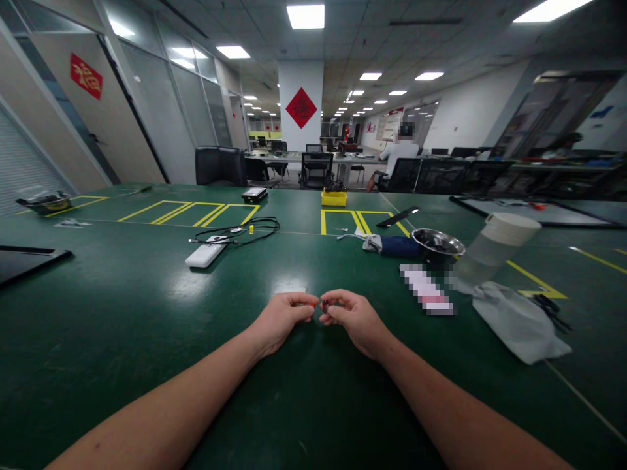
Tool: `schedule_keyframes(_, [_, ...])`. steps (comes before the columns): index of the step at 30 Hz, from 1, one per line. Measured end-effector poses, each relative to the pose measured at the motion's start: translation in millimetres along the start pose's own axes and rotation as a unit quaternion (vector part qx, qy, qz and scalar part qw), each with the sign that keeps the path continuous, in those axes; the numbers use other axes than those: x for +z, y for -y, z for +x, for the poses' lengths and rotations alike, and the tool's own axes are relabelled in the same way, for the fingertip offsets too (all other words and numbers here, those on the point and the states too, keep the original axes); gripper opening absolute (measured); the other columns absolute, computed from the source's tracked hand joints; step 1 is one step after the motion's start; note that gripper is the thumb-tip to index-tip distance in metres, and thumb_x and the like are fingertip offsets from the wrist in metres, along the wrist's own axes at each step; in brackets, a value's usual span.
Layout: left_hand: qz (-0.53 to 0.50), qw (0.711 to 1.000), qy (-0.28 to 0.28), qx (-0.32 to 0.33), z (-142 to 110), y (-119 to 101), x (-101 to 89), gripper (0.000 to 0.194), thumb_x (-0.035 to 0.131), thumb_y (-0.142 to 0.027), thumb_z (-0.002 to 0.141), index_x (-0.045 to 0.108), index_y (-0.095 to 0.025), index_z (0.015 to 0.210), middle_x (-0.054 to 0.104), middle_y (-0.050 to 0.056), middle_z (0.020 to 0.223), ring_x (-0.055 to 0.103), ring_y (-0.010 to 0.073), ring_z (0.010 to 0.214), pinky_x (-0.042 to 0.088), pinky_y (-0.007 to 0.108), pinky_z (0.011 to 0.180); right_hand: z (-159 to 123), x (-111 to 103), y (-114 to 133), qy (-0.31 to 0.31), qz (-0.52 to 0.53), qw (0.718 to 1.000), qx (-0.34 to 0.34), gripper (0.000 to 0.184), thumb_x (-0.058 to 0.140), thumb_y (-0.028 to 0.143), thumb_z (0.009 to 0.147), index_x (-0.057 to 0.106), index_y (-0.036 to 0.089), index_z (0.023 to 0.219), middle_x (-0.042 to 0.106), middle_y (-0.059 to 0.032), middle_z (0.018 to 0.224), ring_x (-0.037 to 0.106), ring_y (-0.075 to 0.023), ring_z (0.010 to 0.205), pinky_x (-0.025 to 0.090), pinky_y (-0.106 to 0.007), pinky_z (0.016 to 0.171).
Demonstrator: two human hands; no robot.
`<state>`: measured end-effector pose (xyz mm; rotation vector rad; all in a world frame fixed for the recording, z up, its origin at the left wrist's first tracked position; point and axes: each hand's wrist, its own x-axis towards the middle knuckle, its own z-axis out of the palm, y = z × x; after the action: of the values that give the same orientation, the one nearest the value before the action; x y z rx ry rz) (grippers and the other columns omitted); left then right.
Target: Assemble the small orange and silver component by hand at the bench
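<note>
Both my hands meet just above the green tabletop (235,352), close in front of me. Thumb and fingers of my left hand (287,316) pinch a small orange-red piece (314,305). A small dark red piece (324,305) sits in the pinch of my right hand (355,320). The fingertips of the two hands are nearly touching, with a narrow gap between them. Both pieces are mostly covered by fingers and too small for me to tell their kind.
Left of centre lie a white power bank (206,253) and a black cable (245,228). To the right are a metal bowl (437,243), a translucent jug (497,251), a pale bag (522,320) and a blue pouch (399,246). A yellow box (334,198) stands farther back.
</note>
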<state>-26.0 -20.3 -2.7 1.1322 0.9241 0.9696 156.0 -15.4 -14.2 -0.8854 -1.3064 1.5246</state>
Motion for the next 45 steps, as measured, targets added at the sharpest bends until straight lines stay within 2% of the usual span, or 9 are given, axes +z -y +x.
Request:
schedule_keyframes(4, [0.036,0.999,-0.01,0.026,-2,-1,2.8,0.015,0.069,-0.021,0.072,0.072,-0.016,0.086,0.069,0.005,0.081,0.06,0.0109,0.066,0.046,0.021,0.063,0,1,1,-0.003,-0.011,1.0,0.01,0.029,0.071,0.027,0.073,0.063,0.015,0.099,0.065,-0.0053,0.087,0.067,-0.0163,0.072,0.054,-0.031,0.069])
schedule_keyframes(11, [-0.011,0.999,-0.034,-0.007,-1,-1,2.9,0.018,0.069,-0.019,0.072,0.072,-0.014,0.089,0.071,0.008,0.085,0.065,0.0138,0.073,0.05,0.024,0.071,-3,6,6,-0.007,-0.045,0.999,0.012,0.024,0.067,0.025,0.075,0.063,0.015,0.096,0.065,-0.006,0.091,0.068,-0.0164,0.073,0.055,-0.031,0.069])
schedule_keyframes(16, [0.034,0.999,-0.02,0.016,-4,-3,5.2,0.014,0.067,-0.025,0.076,0.071,-0.015,0.085,0.07,0.007,0.078,0.061,0.0118,0.065,0.048,0.022,0.063,-4,7,7,-0.01,-0.073,0.997,0.003,0.02,0.063,0.024,0.077,0.062,0.014,0.094,0.067,-0.0061,0.082,0.068,-0.0168,0.068,0.055,-0.032,0.066])
schedule_keyframes(20, [0.026,1.0,-0.014,0.009,-5,-2,5.7,0.012,0.067,-0.023,0.076,0.07,-0.014,0.082,0.07,0.006,0.08,0.063,0.012,0.071,0.049,0.021,0.069,-4,8,5,-0.015,-0.079,0.997,-0.017,0.019,0.062,0.024,0.077,0.062,0.013,0.093,0.066,-0.0049,0.077,0.068,-0.0171,0.067,0.055,-0.031,0.065])
schedule_keyframes(25, [0.013,1.0,-0.008,-0.005,-3,1,3.9,0.013,0.065,-0.019,0.075,0.07,-0.013,0.086,0.071,0.006,0.085,0.064,0.0122,0.076,0.048,0.021,0.075,-2,8,3,-0.043,-0.075,0.996,0.009,0.02,0.059,0.022,0.077,0.061,0.013,0.095,0.066,-0.0049,0.08,0.068,-0.0173,0.07,0.055,-0.032,0.068])
schedule_keyframes(39, [0.04,0.999,-0.008,0.018,-4,0,4.0,0.013,0.063,-0.016,0.074,0.066,-0.014,0.086,0.069,0.005,0.083,0.064,0.0133,0.075,0.047,0.023,0.072,-3,10,6,-0.023,-0.074,0.997,0.016,0.019,0.057,0.021,0.079,0.061,0.012,0.096,0.069,-0.0072,0.079,0.068,-0.0166,0.07,0.056,-0.032,0.069])
schedule_keyframes(45, [0.008,1.0,-0.011,0.012,-5,0,3.4,0.013,0.064,-0.016,0.074,0.065,-0.013,0.086,0.069,0.006,0.084,0.064,0.0128,0.076,0.048,0.022,0.073,-3,10,6,-0.032,-0.054,0.998,0.017,0.019,0.061,0.022,0.077,0.063,0.013,0.094,0.069,-0.0074,0.081,0.069,-0.0175,0.071,0.056,-0.032,0.068])
